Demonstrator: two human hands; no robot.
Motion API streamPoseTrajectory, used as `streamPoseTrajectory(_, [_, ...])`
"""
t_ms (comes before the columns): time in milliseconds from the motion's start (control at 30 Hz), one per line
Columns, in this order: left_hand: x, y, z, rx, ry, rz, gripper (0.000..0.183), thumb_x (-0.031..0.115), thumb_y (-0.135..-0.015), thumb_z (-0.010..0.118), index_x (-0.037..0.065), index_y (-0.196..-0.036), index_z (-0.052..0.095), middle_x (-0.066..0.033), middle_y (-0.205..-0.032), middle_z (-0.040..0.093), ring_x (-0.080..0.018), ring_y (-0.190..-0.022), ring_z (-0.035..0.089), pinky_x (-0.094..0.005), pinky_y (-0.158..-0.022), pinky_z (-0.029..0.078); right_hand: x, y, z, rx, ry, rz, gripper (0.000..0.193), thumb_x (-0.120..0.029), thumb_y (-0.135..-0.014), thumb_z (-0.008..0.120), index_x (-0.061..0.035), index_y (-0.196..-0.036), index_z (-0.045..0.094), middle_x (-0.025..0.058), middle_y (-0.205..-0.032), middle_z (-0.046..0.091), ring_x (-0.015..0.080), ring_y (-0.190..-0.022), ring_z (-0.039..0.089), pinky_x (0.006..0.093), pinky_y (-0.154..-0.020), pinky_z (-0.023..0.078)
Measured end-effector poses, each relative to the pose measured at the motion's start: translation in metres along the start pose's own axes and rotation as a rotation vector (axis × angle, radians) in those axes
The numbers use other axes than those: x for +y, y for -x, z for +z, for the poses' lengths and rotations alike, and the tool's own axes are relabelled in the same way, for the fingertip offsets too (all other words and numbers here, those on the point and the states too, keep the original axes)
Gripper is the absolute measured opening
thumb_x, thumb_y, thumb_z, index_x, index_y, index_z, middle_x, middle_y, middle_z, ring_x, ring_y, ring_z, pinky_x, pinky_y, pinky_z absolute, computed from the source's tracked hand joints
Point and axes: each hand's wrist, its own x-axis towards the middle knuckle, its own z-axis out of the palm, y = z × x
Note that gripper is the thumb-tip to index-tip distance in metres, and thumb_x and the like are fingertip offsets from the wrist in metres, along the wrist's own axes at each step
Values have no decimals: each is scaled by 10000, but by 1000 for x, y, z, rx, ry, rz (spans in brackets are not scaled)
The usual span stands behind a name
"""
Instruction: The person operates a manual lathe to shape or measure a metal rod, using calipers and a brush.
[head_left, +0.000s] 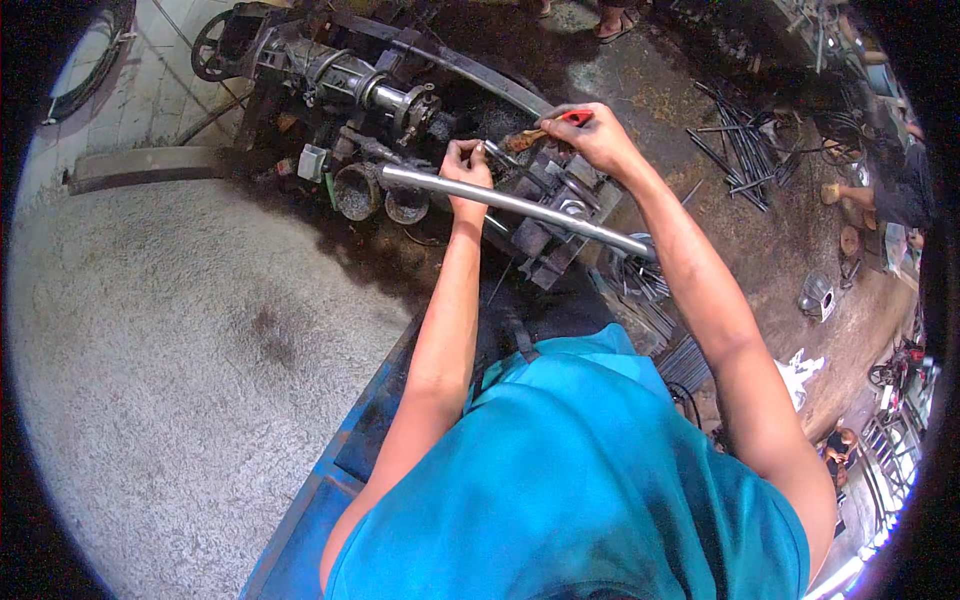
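Note:
My right hand (597,138) is closed round a paintbrush with a red handle (577,117). Its brown, dirty bristles (522,140) point left, toward my other hand. My left hand (467,172) has its fingers pinched together by the lathe's tool area, around something too small to make out. Behind it is the lathe's chuck (418,112), with metal shavings (442,128) close by. A long bright steel tube or bar (520,208) slants across in front, passing over my left wrist and reaching toward my right forearm. The dark tool slide (570,205) lies partly under it.
Two round metal cups (357,192) sit left of my left hand. A handwheel (210,47) stands at the far left of the lathe. Dark rods (738,150) lie heaped on the floor at right. A pale shavings-covered surface (200,330) spreads at left. A person's sandalled foot (617,25) shows beyond.

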Motion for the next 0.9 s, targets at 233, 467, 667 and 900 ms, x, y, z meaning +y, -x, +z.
streamPoseTrajectory(233, [9,4,2,16,-90,24,67,42,-865,639,-7,-893,602,-61,-797,633,-102,-693,546,-271,-631,466,7,5,3,-89,-61,26,244,-241,-846,687,-38,-975,726,8,-744,673,71,-663,530,270,-638,463])
streamPoseTrajectory(467, [8,2,1,-21,-43,23,60,44,-866,633,-4,-888,604,-59,-810,633,-104,-694,542,-268,-640,464,11,0,1,63,73,-22,261,-253,-840,688,-35,-980,719,38,-729,674,78,-658,541,281,-634,469])
streamPoseTrajectory(667, [7,3,1,-2,-67,15,48,34,-877,611,-5,-904,603,-65,-826,638,-101,-715,554,-268,-649,466,3,2,-1,15,153,-16,239,-225,-845,678,-31,-980,715,64,-747,688,93,-652,550,296,-632,472])
streamPoseTrajectory(900, [12,4,5,35,-50,38,85,75,-857,653,0,-879,621,-66,-818,643,-112,-681,541,-279,-625,457,10,-2,1,-2,79,-45,227,-206,-841,666,-33,-977,718,75,-775,704,116,-687,606,305,-672,492])
